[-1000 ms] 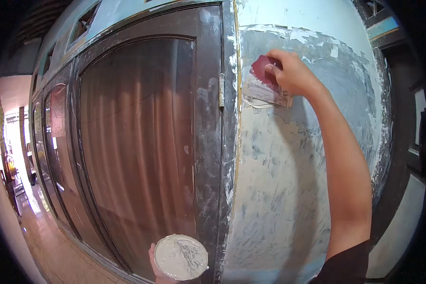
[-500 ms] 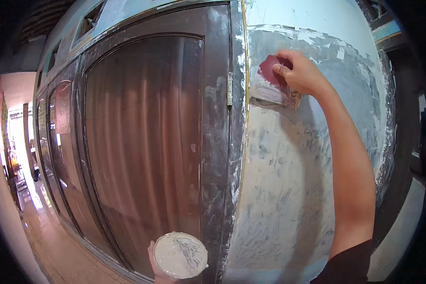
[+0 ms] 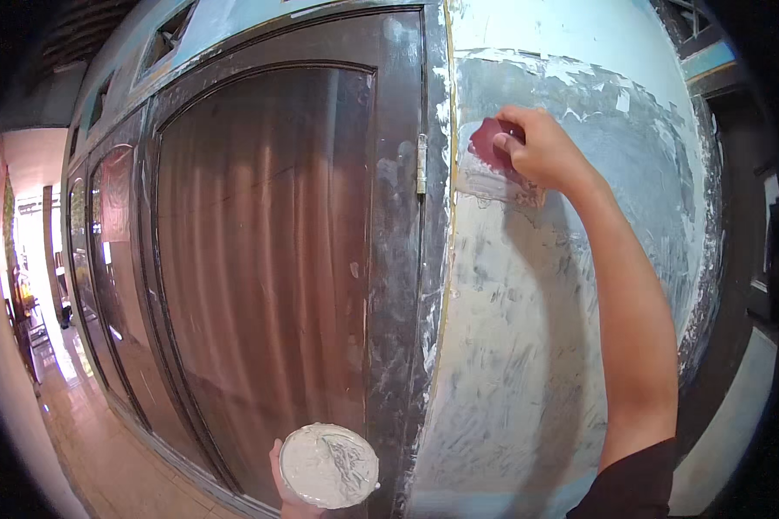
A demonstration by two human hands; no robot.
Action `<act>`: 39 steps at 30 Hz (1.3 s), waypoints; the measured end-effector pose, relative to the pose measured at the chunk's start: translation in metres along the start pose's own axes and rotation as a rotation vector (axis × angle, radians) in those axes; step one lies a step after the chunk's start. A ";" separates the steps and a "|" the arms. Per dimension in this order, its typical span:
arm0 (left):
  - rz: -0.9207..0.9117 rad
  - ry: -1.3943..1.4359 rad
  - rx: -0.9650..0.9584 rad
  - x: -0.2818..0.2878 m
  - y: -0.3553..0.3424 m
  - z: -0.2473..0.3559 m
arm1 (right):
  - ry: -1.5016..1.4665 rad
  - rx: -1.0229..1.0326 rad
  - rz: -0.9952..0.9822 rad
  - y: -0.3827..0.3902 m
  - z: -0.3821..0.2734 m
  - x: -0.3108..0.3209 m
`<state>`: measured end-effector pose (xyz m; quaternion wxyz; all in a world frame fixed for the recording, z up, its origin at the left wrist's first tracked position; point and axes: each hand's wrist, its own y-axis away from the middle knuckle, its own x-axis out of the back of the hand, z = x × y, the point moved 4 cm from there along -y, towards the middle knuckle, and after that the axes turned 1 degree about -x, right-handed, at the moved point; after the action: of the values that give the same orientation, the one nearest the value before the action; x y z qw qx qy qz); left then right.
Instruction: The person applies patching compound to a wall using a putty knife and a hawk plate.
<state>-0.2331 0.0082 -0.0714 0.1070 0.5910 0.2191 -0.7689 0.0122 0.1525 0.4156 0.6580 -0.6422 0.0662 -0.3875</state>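
Observation:
My right hand [image 3: 541,147] grips a maroon scraper [image 3: 485,137], its wide blade smeared with pale putty and held against the patchy grey-and-white wall [image 3: 632,190], just right of the yellowish edge strip beside the door frame. My right forearm rises from the lower right in a dark sleeve. At the bottom centre my left hand [image 3: 286,476] holds a round container [image 3: 327,463] filled with off-white putty, its surface scored on the right side, in front of the dark door.
A dark wooden door [image 3: 394,285] with a curtained glass panel [image 3: 260,242] fills the middle left, a hinge [image 3: 421,164] on its right side. A tiled passage [image 3: 104,432] runs left toward a bright opening. Another dark doorway [image 3: 736,242] stands at the far right.
Over the last half second my right hand and the scraper have moved slightly down along the wall. The view has shifted a little since the earliest frame; my left hand keeps the container low.

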 end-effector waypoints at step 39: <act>-0.074 -0.053 0.045 -0.002 -0.003 -0.014 | 0.026 -0.215 0.113 0.009 0.023 0.025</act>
<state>-0.2217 0.0177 -0.0715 0.0711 0.5642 0.2207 -0.7924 0.0470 0.1545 0.4214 0.6054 -0.6992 0.1519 -0.3485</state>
